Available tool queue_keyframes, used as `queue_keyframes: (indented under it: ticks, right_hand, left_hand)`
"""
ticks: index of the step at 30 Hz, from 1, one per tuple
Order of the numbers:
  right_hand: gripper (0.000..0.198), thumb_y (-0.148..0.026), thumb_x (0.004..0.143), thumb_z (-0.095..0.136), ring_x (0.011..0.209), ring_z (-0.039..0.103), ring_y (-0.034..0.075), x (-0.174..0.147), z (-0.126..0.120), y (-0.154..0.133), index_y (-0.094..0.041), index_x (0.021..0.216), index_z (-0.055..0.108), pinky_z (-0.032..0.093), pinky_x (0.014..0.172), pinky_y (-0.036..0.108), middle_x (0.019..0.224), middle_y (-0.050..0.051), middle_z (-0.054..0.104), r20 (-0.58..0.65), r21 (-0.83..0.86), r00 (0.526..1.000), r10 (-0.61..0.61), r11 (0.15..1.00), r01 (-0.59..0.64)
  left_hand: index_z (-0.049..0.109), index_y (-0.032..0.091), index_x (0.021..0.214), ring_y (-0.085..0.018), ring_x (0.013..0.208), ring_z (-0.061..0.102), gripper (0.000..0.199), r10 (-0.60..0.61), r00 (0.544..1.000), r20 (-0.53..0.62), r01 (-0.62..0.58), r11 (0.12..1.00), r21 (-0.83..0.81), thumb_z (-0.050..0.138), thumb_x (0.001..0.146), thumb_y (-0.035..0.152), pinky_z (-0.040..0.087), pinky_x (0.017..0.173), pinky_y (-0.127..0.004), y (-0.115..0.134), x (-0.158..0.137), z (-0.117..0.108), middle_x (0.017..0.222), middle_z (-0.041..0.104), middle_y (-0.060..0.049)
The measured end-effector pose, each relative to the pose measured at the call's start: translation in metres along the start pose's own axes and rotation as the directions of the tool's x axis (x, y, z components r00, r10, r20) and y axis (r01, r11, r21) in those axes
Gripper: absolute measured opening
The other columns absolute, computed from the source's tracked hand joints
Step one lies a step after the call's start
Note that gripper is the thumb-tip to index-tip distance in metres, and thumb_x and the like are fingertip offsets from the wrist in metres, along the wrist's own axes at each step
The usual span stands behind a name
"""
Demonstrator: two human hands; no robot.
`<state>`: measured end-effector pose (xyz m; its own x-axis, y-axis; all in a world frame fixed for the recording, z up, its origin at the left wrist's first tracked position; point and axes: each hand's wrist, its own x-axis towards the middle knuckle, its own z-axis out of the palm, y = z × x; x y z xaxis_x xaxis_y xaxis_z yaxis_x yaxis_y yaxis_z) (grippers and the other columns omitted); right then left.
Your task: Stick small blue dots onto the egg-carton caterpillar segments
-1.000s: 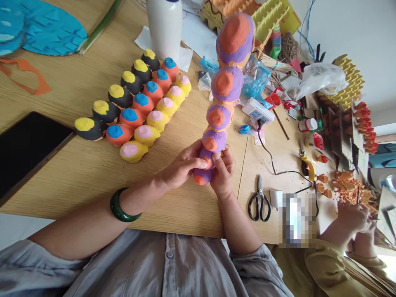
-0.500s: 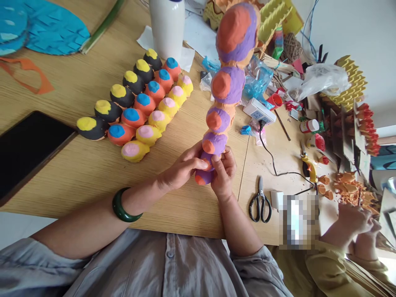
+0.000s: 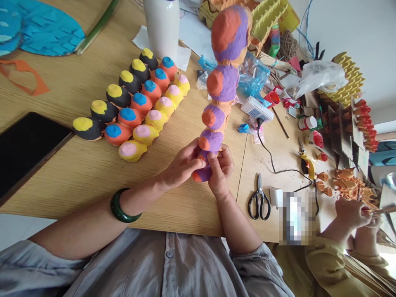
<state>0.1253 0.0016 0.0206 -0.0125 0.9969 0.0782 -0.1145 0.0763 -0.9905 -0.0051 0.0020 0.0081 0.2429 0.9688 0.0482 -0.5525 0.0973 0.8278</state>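
Observation:
A strip of egg-carton cups (image 3: pixel 223 84), coated purple with orange patches, stands up lengthwise between my hands, its near end low and its far end reaching away. My left hand (image 3: pixel 182 166) grips the near end from the left, thumb laid over the cups. From the right, my right hand (image 3: pixel 220 171) pinches the same end with its thumb on the purple surface. Left of the hands lie three more strips on the table: a black and yellow one (image 3: pixel 115 98), an orange and blue one (image 3: pixel 141 102), and a yellow and pink one (image 3: pixel 155 119).
Black-handled scissors (image 3: pixel 259 200) and a white charger (image 3: pixel 276 197) lie to the right. Behind are a power strip (image 3: pixel 256 109) with a cord and a white vase (image 3: pixel 162 29). A dark tablet-like slab (image 3: pixel 31 148) lies left. A co-worker's hands (image 3: pixel 355 214) are at far right.
The whole view has shifted slightly, and the held strip sits a little further left in it. Both hands keep their grip. The co-worker's hands at right have moved a little.

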Motion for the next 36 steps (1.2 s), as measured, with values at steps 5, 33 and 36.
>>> queue_keyframes:
  ticks: [5, 33, 36]
  right_hand:
    - [0.022, -0.050, 0.094, 0.075, 0.063, 0.056, 0.016, -0.001, -0.001, 0.001, -0.030, 0.103, 0.069, 0.050, 0.062, 0.032, 0.073, -0.004, 0.061, 0.011, -0.017, 1.000, -0.003, 1.000, 0.003]
    - [0.032, -0.057, 0.079, 0.080, 0.075, 0.058, 0.019, 0.003, 0.001, -0.003, -0.031, 0.094, 0.069, 0.053, 0.073, 0.034, 0.082, 0.001, 0.065, -0.103, 0.080, 0.991, 0.090, 0.993, -0.082]
    - [0.027, -0.053, 0.082, 0.076, 0.079, 0.059, 0.020, 0.004, 0.000, -0.003, -0.032, 0.096, 0.069, 0.053, 0.077, 0.035, 0.086, 0.001, 0.065, -0.101, 0.067, 0.991, 0.088, 0.994, -0.082]
  left_hand:
    - [0.068, 0.019, 0.113, -0.025, 0.103, 0.064, 0.027, -0.002, 1.000, 0.008, 0.002, 0.999, 0.033, 0.070, 0.087, 0.026, 0.051, 0.094, -0.037, -0.001, -0.001, -0.001, 0.104, 0.069, -0.006]
    - [0.071, 0.023, 0.116, -0.021, 0.093, 0.061, 0.027, -0.103, 0.991, 0.080, 0.109, 0.990, -0.084, 0.072, 0.090, 0.031, 0.050, 0.083, -0.032, 0.015, 0.003, 0.003, 0.105, 0.068, -0.004]
    - [0.073, 0.024, 0.121, -0.020, 0.096, 0.062, 0.032, -0.120, 0.987, 0.105, 0.138, 0.973, -0.187, 0.075, 0.089, 0.028, 0.050, 0.082, -0.031, 0.019, 0.004, 0.005, 0.108, 0.070, -0.004]
